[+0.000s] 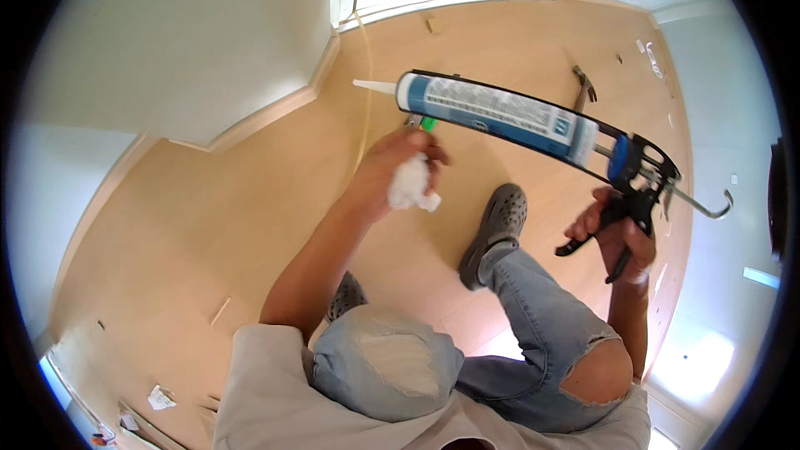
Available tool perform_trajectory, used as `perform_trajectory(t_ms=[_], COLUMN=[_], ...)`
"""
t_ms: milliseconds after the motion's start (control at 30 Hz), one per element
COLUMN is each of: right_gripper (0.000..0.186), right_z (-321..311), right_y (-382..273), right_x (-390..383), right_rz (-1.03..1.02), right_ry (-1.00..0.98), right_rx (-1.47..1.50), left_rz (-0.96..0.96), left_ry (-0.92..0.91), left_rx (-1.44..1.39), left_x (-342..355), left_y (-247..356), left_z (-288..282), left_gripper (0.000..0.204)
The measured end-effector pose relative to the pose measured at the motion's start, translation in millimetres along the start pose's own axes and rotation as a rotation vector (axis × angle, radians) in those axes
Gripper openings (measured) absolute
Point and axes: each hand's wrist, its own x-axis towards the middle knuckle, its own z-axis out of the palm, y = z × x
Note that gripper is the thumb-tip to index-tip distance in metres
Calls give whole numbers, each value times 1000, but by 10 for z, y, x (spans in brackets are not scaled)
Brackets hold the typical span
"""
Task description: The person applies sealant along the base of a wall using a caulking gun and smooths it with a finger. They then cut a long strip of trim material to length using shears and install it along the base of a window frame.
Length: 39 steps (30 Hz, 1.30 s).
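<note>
My right hand [627,237] grips the handle of a black caulking gun [640,167], loaded with a white and blue cartridge [492,117] whose white nozzle [375,85] points left, held across the upper middle. My left hand [385,168], slightly blurred, is below the nozzle with its fingers curled on a crumpled white cloth or tissue [410,187]. Just beyond those fingers a small metal and green item [428,124] shows, partly hidden by hand and cartridge; I cannot tell whether it is held.
A hammer [584,85] lies on the wood-look floor [183,225] beyond the gun. Walls with baseboards [250,117] border it left, top and right. My grey clog [496,229] is below. Small scraps [161,397] and long strips [137,429] lie lower left; a thin pale strip [365,50] runs from the top doorway.
</note>
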Motion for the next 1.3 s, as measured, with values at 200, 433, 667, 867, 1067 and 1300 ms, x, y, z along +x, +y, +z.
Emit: perform_trajectory(t_ms=[200,433,667,867,1067,1300], right_gripper=[68,65,66,59,48,41], right_z=[-438,-567,-967,-1348,-1422,-1658], right_y=[39,517,281,-45,174,526], right_x=[-83,273,721,1048,1542,1897], right_rz=[70,109,65,-83,-81,-156], right_ry=[-69,-84,-123,-211,-342,-515], right_rx=[-25,-29,-59,-259,-177,-252], left_rz=[488,428,529,519,186,-119], left_ry=[440,467,185,426,649,742], left_rx=[-638,-596,-647,-337,363,755], left_x=[63,260,44,-219,-105,412], left_y=[-109,67,579,816,743,480], left_z=[-967,-1008,-978,-849,-247,225], left_gripper=[18,17,13,11,23,32])
